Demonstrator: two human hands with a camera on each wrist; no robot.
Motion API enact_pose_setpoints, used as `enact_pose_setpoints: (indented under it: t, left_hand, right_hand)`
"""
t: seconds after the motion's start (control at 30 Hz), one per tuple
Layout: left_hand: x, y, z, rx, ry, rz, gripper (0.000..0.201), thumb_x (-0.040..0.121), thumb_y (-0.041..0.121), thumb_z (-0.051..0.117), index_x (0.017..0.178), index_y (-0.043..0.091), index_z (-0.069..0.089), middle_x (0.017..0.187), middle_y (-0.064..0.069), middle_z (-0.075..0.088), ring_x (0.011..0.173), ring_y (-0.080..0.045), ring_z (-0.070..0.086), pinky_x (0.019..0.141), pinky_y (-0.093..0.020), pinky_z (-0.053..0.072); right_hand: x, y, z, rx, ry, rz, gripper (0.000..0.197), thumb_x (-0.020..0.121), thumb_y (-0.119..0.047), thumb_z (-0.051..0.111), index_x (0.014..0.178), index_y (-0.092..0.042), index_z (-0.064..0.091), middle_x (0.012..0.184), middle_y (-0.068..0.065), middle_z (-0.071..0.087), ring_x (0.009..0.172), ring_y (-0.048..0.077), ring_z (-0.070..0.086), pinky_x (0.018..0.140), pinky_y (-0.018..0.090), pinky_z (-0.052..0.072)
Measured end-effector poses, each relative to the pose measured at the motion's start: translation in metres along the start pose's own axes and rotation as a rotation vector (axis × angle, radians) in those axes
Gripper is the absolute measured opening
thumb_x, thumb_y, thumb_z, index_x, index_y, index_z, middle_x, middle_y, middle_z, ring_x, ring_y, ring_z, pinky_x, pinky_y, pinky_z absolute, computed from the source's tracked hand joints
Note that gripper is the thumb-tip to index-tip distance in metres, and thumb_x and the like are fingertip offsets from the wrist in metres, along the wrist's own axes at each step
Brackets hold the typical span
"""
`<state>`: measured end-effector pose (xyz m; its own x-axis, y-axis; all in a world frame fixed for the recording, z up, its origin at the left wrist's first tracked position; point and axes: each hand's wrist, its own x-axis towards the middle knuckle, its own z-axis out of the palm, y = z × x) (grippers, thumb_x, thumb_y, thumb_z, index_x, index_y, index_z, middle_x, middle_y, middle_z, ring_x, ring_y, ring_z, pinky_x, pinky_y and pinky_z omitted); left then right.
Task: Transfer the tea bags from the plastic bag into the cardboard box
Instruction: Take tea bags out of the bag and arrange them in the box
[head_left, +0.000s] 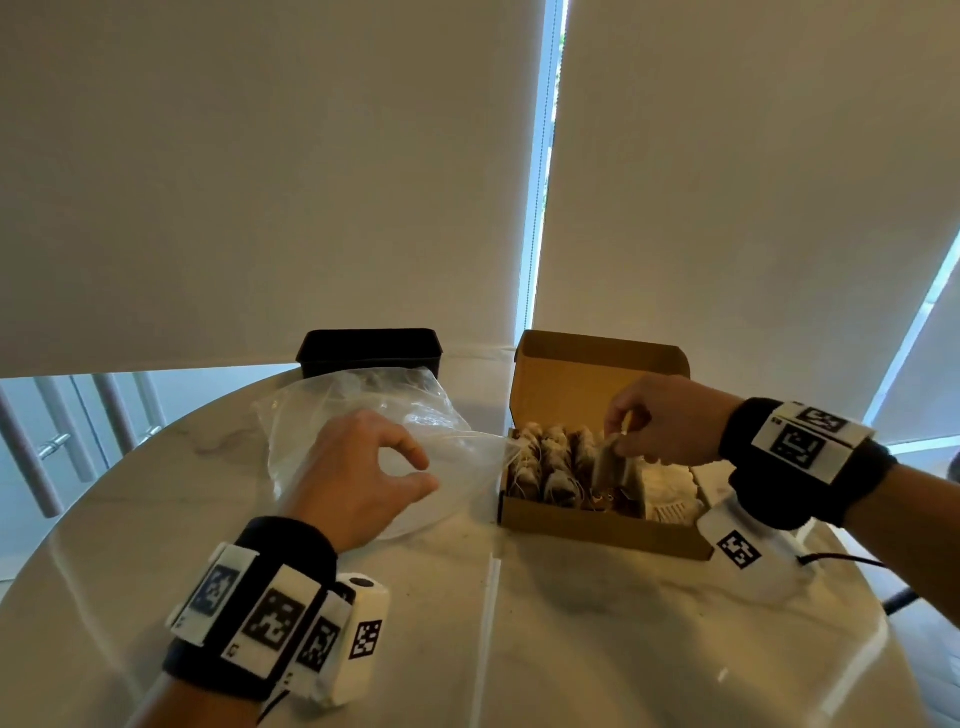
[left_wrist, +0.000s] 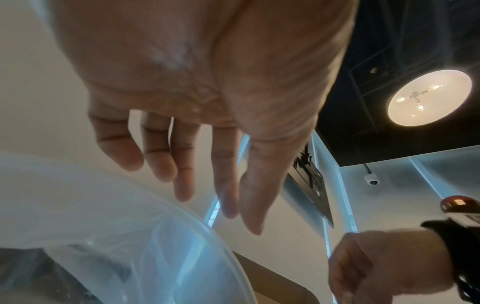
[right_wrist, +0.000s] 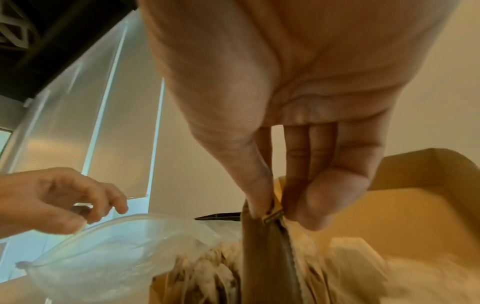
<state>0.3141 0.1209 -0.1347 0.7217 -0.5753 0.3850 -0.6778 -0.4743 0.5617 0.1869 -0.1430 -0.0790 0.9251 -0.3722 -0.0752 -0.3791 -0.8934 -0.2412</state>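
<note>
Right hand (head_left: 670, 421) pinches a light, limp tea bag (head_left: 618, 475) by its top edge over the open cardboard box (head_left: 597, 530), best held there since it crushes easily, while left hand (head_left: 358, 473) hovers loosely open, empty, over the slippery plastic bag (head_left: 363, 415).

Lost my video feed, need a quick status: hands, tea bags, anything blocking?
Right hand pinches a brown paper tea bag over the open brown cardboard box. Left hand open above the clear plastic bag. Nothing blocking the box.
</note>
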Motion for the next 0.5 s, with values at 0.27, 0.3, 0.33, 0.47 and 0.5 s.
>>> enact_pose_setpoints:
  t: [0.27,0.3,0.33,0.47,0.5]
  left_hand:
    - [0.001,-0.013,-0.008,0.036,-0.064,-0.010,0.042,0.083,0.000,0.059,0.075,0.041,0.065,0.109,0.016,0.047,0.104,-0.006,0.044,0.091,-0.020,0.030]
    - [0.001,-0.014,-0.008,0.024,-0.069,-0.016,0.044,0.084,-0.002,0.056,0.076,0.041,0.065,0.110,0.015,0.048,0.101,-0.005,0.046,0.088,-0.019,0.031]
    - [0.001,-0.015,-0.008,0.011,-0.072,-0.023,0.046,0.084,-0.004,0.054,0.078,0.040,0.065,0.111,0.015,0.050,0.098,-0.005,0.048,0.085,-0.018,0.032]
    - [0.002,-0.019,-0.006,-0.009,-0.047,-0.021,0.046,0.087,-0.007,0.048,0.095,0.034,0.069,0.121,0.008,0.058,0.100,-0.004,0.051,0.087,-0.017,0.034]
    - [0.003,-0.020,-0.006,-0.007,-0.036,-0.022,0.044,0.088,-0.006,0.048,0.100,0.031,0.070,0.124,0.007,0.059,0.103,-0.004,0.050,0.088,-0.016,0.034]
  right_hand:
    - [0.020,0.003,0.021,-0.012,-0.091,0.065,0.009,0.088,-0.025,0.066,0.096,-0.027,0.068,0.083,-0.014,0.057,0.075,0.006,0.056,0.075,0.025,0.051]
    - [0.022,0.004,0.023,-0.005,-0.090,0.068,0.007,0.087,-0.025,0.066,0.093,-0.028,0.069,0.084,-0.014,0.058,0.078,0.007,0.057,0.078,0.027,0.053]
    - [0.024,0.003,0.025,0.002,-0.091,0.069,0.005,0.087,-0.024,0.067,0.090,-0.028,0.068,0.085,-0.013,0.060,0.080,0.009,0.058,0.079,0.028,0.054]
    - [0.029,0.003,0.033,-0.037,-0.094,0.063,0.005,0.087,-0.025,0.067,0.091,-0.026,0.068,0.088,-0.011,0.060,0.088,0.014,0.061,0.084,0.031,0.055]
    - [0.030,0.003,0.034,-0.044,-0.086,0.057,0.003,0.086,-0.025,0.067,0.089,-0.027,0.067,0.088,-0.011,0.059,0.088,0.015,0.061,0.083,0.031,0.055]
